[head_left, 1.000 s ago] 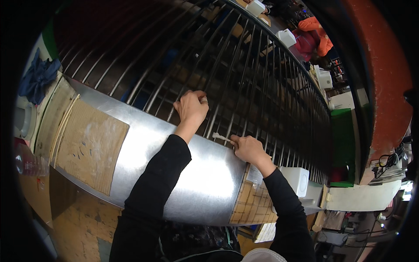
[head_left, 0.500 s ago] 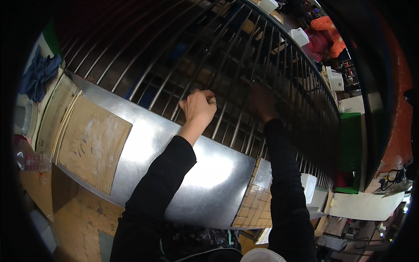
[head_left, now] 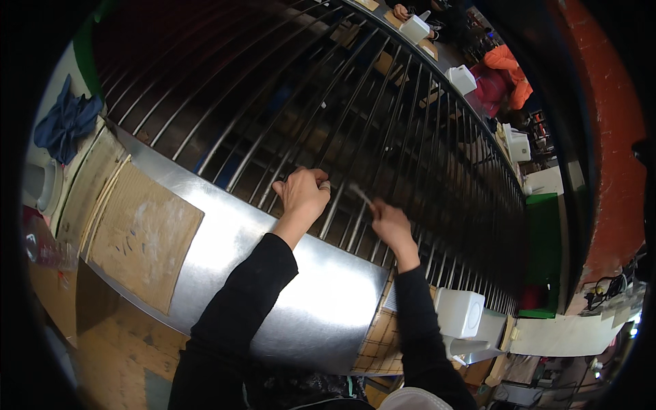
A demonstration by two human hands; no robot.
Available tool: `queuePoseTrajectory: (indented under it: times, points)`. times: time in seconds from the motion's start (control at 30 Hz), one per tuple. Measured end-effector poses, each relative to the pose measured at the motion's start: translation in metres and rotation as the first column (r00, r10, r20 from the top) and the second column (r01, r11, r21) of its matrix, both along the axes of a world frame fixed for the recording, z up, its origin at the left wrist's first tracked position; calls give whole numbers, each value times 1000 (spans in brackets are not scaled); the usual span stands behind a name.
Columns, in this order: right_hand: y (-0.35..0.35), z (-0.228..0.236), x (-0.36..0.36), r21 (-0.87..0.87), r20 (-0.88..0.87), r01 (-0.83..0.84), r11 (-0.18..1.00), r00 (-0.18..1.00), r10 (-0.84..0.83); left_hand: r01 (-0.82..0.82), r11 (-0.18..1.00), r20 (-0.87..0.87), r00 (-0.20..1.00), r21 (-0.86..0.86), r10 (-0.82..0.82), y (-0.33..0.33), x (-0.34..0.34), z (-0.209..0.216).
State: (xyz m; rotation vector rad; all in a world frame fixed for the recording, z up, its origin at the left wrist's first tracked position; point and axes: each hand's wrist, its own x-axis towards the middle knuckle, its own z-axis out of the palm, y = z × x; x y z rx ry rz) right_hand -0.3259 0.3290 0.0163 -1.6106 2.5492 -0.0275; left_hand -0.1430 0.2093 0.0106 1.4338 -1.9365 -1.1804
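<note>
A rack of parallel metal bars (head_left: 239, 160) runs across the view under both hands. My left hand (head_left: 304, 197) is closed with bent fingers over the near ends of the bars. A pale band shows on one of its fingers; what it pinches, if anything, is hidden. My right hand (head_left: 394, 227), to the right and a little nearer, is closed on a slim stick with a light tip (head_left: 360, 192). The tip points up and left, over the bars toward my left hand. Motion blurs it, so its exact kind does not show.
A shiny metal sheet (head_left: 301, 287) borders the bars on my side. Cardboard (head_left: 147, 232) lies at its left end, below a blue cloth (head_left: 67, 123). A white square container (head_left: 459, 313) stands right of my right forearm. Beyond the bars, a person in orange (head_left: 506, 68) is at the far right.
My right hand has come nearer and to the left, and the slim stick now shows in it. My left hand stays closed over the bars, slightly lower in view. The view has shifted.
</note>
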Motion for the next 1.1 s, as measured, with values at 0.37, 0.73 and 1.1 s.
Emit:
queuePoseTrajectory:
  times: [0.37,0.73,1.1]
  points:
    - [32,-6,-49,-771,477,352,530,871,115,11,999,44,999,-44,-9,4,-2,2]
    - [38,-21,-75,-754,178,225,617,974,-138,30,991,67,998,-132,-21,10,-5,2]
    - [44,-31,-97,-685,516,452,571,854,-57,152,952,155,981,-266,-114,18,-8,-1]
